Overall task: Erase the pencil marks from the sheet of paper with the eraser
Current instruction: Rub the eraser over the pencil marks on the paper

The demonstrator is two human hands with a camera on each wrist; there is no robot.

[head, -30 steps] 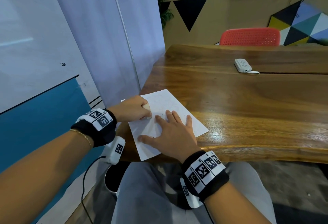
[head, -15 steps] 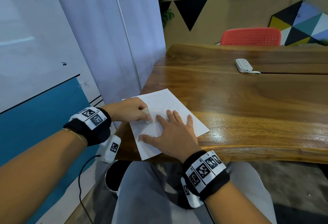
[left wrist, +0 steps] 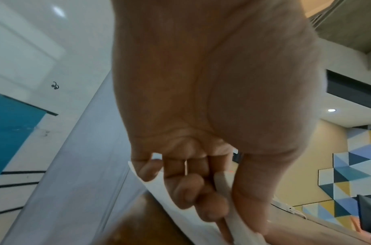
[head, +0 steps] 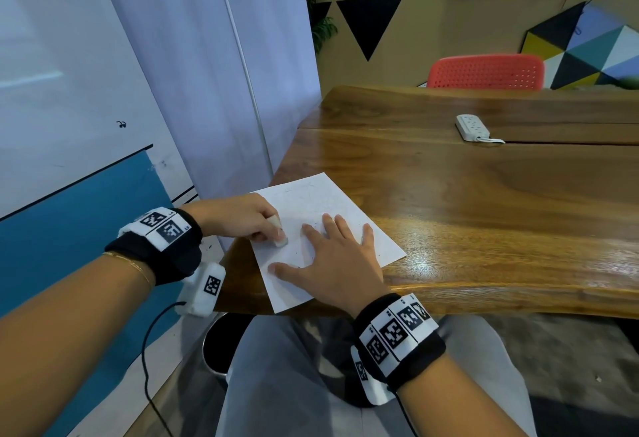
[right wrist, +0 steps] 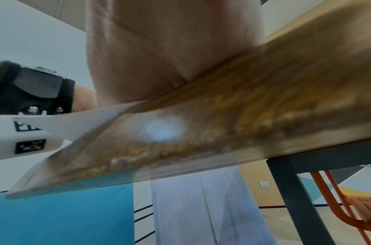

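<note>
Left hand pinching eraser on paper; flat right hand only from head view.

Both wrists wear a black fabric wristband topped with white panels of black square marker codes; the other wristband matches. A white boxy camera unit trails a thin black cable. Thin gold bracelet, grey trousers.
</note>
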